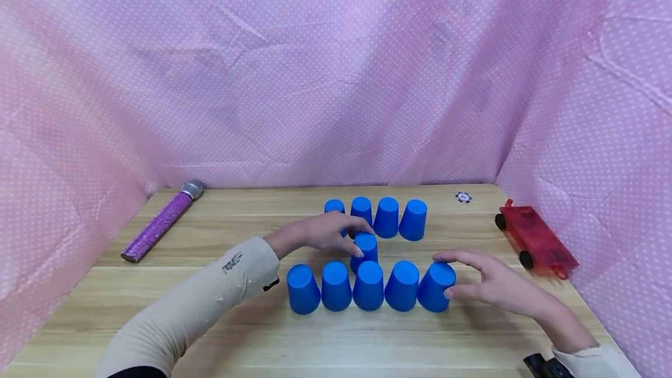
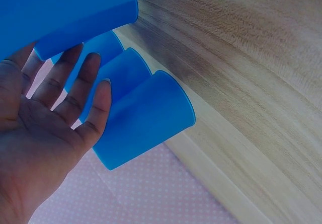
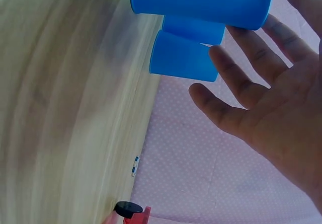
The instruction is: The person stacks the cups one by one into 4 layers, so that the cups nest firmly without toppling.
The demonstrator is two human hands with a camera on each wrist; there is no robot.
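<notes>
Blue cups stand upside down on the wooden table in two rows, with one single cup between them. My left hand (image 1: 332, 234) reaches over from the left and holds that single middle cup (image 1: 367, 251), thumb on its near side and fingers behind its top. My right hand (image 1: 490, 283) holds the rightmost front cup (image 1: 436, 287) between thumb and fingers. In the right wrist view, the lower fingers (image 3: 221, 108) spread away from this cup (image 3: 201, 2). The front row (image 1: 336, 287) runs side by side; the back row (image 1: 387, 219) is partly hidden by my left hand.
A purple glittery microphone (image 1: 160, 226) lies at the table's left. On the right side sits a red toy car (image 1: 538, 237) with black wheels. A poker chip (image 1: 464, 197) lies near the back edge. Pink dotted cloth (image 1: 336, 74) surrounds the table (image 1: 236, 319).
</notes>
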